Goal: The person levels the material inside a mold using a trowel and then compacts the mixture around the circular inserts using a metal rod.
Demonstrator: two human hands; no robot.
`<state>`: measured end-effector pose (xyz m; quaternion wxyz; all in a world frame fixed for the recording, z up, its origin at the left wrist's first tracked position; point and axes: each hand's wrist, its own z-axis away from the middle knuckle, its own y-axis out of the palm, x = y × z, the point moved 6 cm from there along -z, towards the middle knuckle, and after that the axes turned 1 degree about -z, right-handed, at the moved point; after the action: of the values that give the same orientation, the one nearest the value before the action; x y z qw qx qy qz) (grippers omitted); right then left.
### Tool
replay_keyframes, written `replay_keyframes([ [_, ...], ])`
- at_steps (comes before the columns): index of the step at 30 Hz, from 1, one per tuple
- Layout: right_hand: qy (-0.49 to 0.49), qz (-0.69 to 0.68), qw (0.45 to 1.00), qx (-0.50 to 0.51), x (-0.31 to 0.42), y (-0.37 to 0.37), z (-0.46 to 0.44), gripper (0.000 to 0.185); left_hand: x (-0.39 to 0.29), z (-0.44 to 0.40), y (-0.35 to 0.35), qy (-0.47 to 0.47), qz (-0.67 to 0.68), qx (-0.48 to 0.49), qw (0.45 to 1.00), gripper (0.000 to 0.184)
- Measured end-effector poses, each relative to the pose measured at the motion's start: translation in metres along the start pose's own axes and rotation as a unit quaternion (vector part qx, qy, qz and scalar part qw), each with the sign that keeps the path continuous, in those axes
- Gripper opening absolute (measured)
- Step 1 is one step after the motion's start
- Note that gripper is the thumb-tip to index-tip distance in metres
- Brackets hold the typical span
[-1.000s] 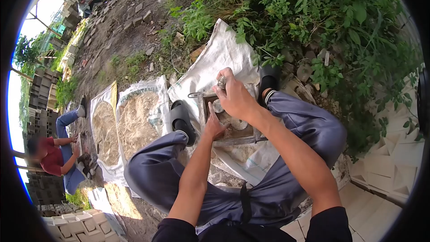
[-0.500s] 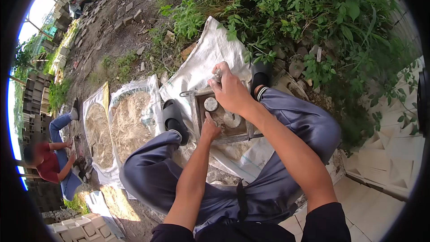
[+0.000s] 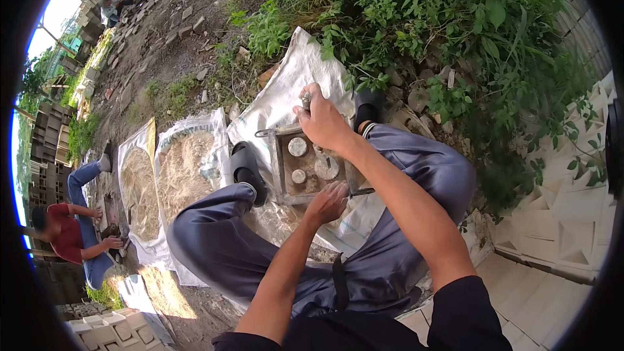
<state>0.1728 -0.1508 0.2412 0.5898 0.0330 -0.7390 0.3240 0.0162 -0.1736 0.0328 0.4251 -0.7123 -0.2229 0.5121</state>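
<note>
**Frame (image 3: 277,172) between shoes (image 3: 247,168), both hands at it**

Right hand (image 3: 327,125) above frame's far edge, fingers closed round grey piece (image 3: 305,99). Left hand (image 3: 328,203) at near edge, perhaps steadying; fingers bent, can't tell if gripping. Discs (image 3: 298,147) inside. Frame on sack (image 3: 300,68), likely for two-handed reach.

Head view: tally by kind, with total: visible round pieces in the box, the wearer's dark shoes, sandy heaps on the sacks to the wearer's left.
Round pieces visible in the box: 3
Dark shoes: 2
Sandy heaps: 2
Total: 7
</note>
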Motion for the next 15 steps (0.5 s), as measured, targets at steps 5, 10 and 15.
replay_keyframes([
  [5,-0.008,-0.003,1.0,0.003,-0.018,0.008,-0.006,0.037,0.015,-0.007,0.028,-0.195,0.058,0.038,0.978,0.068],
  [10,-0.037,0.01,0.999,0.0,-0.009,0.007,-0.003,0.034,0.024,-0.001,0.015,-0.213,0.057,0.131,0.967,0.075],
  [15,-0.021,0.014,1.0,0.013,-0.013,0.011,-0.004,0.036,0.037,0.016,-0.01,-0.23,-0.032,0.214,0.949,0.072],
])
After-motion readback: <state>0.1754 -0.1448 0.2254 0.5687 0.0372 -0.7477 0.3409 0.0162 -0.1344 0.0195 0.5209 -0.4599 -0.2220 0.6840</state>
